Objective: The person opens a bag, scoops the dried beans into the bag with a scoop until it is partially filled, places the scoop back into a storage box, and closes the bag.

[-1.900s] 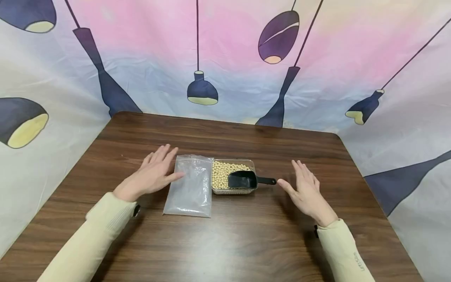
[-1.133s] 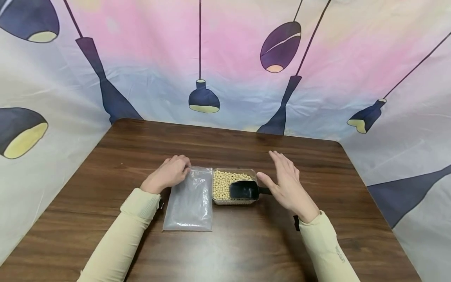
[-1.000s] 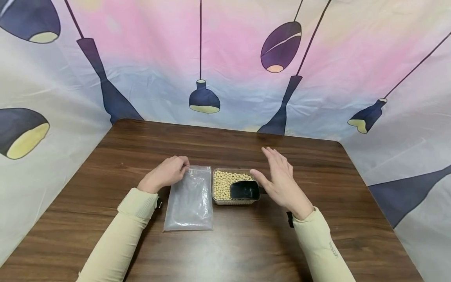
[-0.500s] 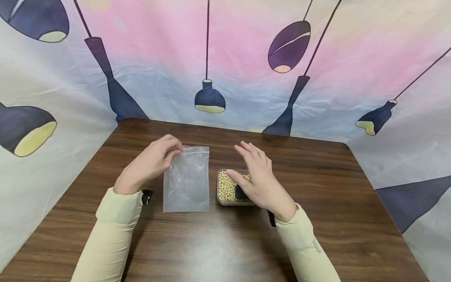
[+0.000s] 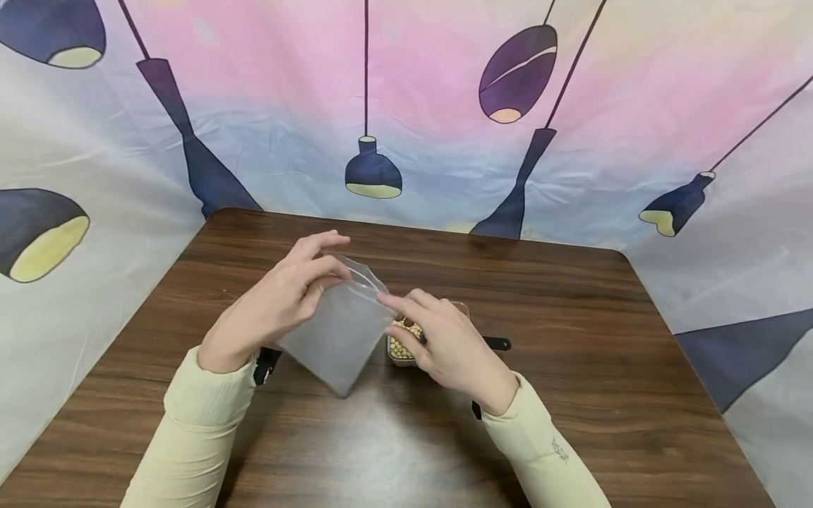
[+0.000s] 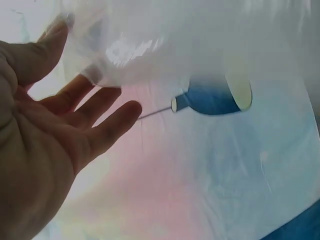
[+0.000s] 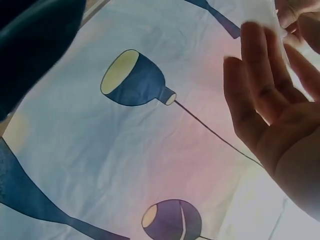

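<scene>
A clear zip bag (image 5: 336, 342) hangs tilted above the table, one lower corner pointing down. Near its zip edge my left hand (image 5: 269, 303) pinches it between thumb and index finger, the other fingers spread. At the bag's right top corner my right hand (image 5: 447, 346) grips the edge with thumb and fingertips. In the left wrist view the bag (image 6: 175, 40) stretches away from the left thumb and fingers. Partly hidden under my right hand stands a clear plastic box (image 5: 406, 363) of pale yellow beans (image 5: 399, 348). The black handle of a scoop (image 5: 498, 343) sticks out to the right.
The dark wooden table (image 5: 381, 451) ends at a rounded back edge. Right behind it hangs a cloth backdrop (image 5: 286, 141) with painted lamps, which also runs along both sides. In the right wrist view a dark, blurred shape (image 7: 35, 45) fills the upper left corner.
My left hand has taken the bag by its top edge and lifted it off the table. My right hand has moved left over the box to the bag's corner, and the bag has tilted.
</scene>
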### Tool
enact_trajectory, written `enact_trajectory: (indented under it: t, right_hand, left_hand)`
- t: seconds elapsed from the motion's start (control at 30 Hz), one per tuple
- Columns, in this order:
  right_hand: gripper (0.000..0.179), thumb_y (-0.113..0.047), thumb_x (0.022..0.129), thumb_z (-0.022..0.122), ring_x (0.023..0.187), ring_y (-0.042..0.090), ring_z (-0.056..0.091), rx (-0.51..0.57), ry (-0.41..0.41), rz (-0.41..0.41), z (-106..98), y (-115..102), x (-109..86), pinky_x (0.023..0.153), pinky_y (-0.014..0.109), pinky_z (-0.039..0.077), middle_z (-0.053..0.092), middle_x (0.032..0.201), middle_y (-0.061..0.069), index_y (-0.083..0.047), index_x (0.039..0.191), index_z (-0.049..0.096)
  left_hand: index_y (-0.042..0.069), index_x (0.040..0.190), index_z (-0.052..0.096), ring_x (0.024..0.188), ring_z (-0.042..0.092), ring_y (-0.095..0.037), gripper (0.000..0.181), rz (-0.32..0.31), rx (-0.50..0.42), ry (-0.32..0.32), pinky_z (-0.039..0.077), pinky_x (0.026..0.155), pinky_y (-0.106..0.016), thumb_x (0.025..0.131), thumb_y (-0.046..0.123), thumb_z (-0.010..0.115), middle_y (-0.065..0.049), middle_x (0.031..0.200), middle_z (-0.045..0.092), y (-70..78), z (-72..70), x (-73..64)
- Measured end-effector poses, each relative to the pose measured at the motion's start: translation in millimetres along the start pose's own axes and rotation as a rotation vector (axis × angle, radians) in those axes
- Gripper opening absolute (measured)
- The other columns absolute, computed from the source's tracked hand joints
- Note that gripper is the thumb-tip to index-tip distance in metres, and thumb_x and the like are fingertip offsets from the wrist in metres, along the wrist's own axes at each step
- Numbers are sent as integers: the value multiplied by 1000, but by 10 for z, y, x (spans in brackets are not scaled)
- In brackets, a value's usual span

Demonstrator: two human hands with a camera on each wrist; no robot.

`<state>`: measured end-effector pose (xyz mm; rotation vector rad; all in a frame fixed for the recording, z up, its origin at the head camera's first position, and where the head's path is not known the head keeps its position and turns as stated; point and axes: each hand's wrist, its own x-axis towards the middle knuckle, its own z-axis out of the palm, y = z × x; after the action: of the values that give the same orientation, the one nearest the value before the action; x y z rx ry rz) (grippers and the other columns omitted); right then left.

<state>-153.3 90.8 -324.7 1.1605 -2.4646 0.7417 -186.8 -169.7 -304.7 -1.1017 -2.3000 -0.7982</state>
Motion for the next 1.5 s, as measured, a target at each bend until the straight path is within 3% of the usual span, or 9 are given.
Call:
enact_trajectory:
  t: [0.27,0.5,0.57,0.67,0.73,0.83,1.13,1.27,1.5]
  right_hand:
    - [54,-17,89,72,63,1,50,120,-38,19,-13,-73,6,62,20,43,57,83,-13,-8,138,49]
    - [31,-22,86,75,73,3,55,186,-104,26,-7,-67,-34,64,17,45,57,90,-10,-10,113,66]
    - [25,-23,85,76,73,0,55,193,-89,27,-2,-58,-37,63,16,45,57,90,-10,-11,105,69]
    - [20,-24,83,78,72,-1,54,202,-50,24,14,-45,-36,61,16,45,57,87,-11,-12,97,71]
    - [18,-24,82,78,69,-1,53,199,-18,23,27,-39,-28,59,16,44,57,86,-11,-13,95,73]
    - [17,-24,81,79,69,0,52,193,26,18,52,-27,-14,60,16,43,59,87,-11,-13,93,75]
    - [14,-23,77,82,82,9,53,248,138,-18,101,-4,11,69,19,44,55,90,-9,-16,89,79]
    - [13,-27,75,83,95,18,42,208,173,-28,98,-5,23,82,30,37,51,100,-2,-21,87,80]
    - [25,-27,88,72,101,16,40,110,55,-92,92,-30,13,93,42,30,54,104,-7,-14,110,74]
  left_hand:
    - [10,92,68,141,29,-32,20,-17,-79,-19,36,107,-42,88,-9,63,-17,140,47,84,94,21]
    - [8,103,67,143,25,-31,16,-34,-141,-47,34,109,-45,91,-2,63,-15,145,43,108,191,64]
    - [10,127,59,144,23,-28,30,-93,-190,-109,30,111,-44,97,8,59,-11,151,37,125,197,72]
    - [22,155,19,146,17,-20,71,-220,-307,-219,22,115,-44,98,28,59,0,160,20,150,184,62]
    - [32,155,-7,147,11,-15,100,-305,-350,-269,20,115,-45,89,44,68,7,161,6,169,177,42]
    - [35,150,-21,147,4,-17,135,-365,-314,-305,20,114,-49,66,59,82,10,161,-7,182,200,23]
    - [11,153,-16,144,14,-31,160,-205,-110,-238,16,113,-54,44,63,89,-13,160,10,143,335,42]
    - [7,155,-4,137,27,-30,145,-179,-71,-200,23,111,-52,55,61,87,-17,152,25,131,381,55]
    - [7,155,8,120,39,-24,130,-150,-91,-191,40,97,-43,62,54,87,-15,138,35,151,432,61]
